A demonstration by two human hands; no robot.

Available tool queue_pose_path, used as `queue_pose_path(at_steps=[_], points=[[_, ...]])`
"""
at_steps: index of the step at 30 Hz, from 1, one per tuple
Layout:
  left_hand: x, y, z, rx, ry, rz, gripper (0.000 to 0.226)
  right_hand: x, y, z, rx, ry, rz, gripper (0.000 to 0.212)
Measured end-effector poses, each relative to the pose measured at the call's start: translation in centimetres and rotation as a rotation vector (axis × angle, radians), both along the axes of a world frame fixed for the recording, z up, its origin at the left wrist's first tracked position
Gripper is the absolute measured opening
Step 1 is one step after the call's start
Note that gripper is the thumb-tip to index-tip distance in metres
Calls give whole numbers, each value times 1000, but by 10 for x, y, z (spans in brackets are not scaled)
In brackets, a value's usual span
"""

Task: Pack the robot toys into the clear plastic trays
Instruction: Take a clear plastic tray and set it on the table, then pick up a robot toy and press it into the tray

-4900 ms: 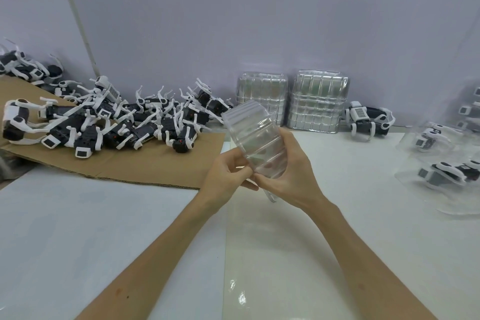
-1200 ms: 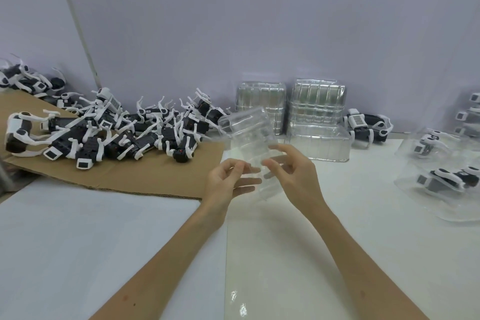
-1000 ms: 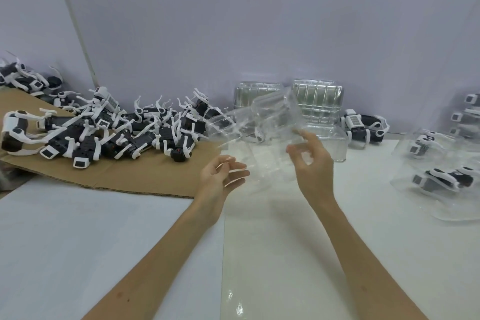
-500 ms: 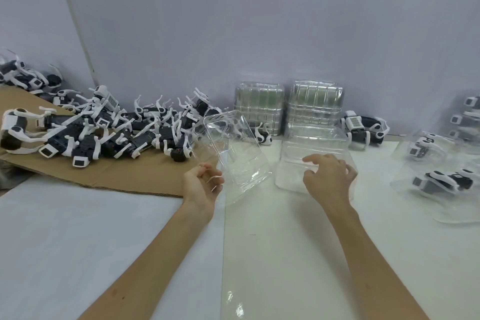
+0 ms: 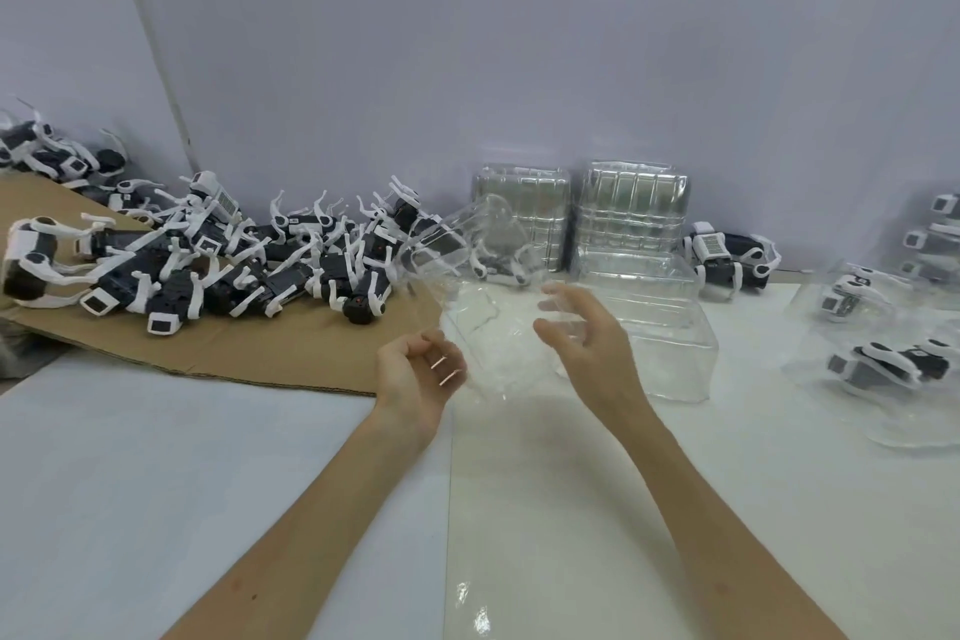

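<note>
Tray (image 5: 483, 312), clear ribbed moulded plastic, tilted: left hand (image 5: 415, 382) fingers curl round its corner; right hand (image 5: 589, 348) fingers spread loose beside it.

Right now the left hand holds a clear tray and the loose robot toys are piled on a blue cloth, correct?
No. The head view shows the loose robot toys piled on brown cardboard, not a blue cloth. The left hand does hold a clear tray.
</note>
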State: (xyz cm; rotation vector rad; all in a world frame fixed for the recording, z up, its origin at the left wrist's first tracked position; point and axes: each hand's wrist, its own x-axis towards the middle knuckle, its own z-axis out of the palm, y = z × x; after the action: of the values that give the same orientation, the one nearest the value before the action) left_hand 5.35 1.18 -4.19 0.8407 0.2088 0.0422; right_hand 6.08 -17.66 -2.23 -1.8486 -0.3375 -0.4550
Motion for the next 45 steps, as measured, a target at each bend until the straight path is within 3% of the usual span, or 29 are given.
queue_pose_path(at_steps=[4, 6, 8, 11, 15, 18, 23, 27, 30, 33, 37, 39, 42, 45], points=[[5, 5, 5, 127, -6, 157, 16, 4, -19, 9, 110, 7, -76, 20], [9, 13, 8, 190, 7, 240, 16, 5, -32, 14, 153, 114, 22, 25], [13, 23, 10, 362, 21, 343, 16, 6, -44, 16, 86, 261, 156, 32], [19, 39, 8, 608, -42, 454, 24, 8, -57, 11, -147, 408, 240, 19], [29, 57, 6, 758, -10, 396, 43, 8, -56, 4, -233, 491, 216, 27], [35, 73, 16, 841, -8, 358, 53, 10, -51, 5, -171, 423, 160, 24], [54, 136, 47, 1416, 48, 373, 57, 8, -41, 10, -106, 224, 41, 24], [81, 189, 71, 1629, 55, 358, 56, 29, -16, 29, -31, 110, 75, 24], [104, 210, 78, 1607, 46, 347, 57, 65, 9, 49, -108, 153, 184, 29], [130, 215, 75, 1531, 37, 311, 55, 112, 40, 65, -276, 212, 232, 63], [175, 220, 70, 1544, 38, 264, 60, 187, 92, 73, -658, 122, 204, 102], [200, 229, 69, 1576, 51, 240, 65, 226, 116, 74, -707, 87, 189, 101], [240, 244, 73, 1557, 175, 154, 72, 287, 148, 84, -556, 160, 166, 96], [275, 251, 83, 1302, 362, -60, 83, 350, 172, 94, -523, 346, 140, 93]])
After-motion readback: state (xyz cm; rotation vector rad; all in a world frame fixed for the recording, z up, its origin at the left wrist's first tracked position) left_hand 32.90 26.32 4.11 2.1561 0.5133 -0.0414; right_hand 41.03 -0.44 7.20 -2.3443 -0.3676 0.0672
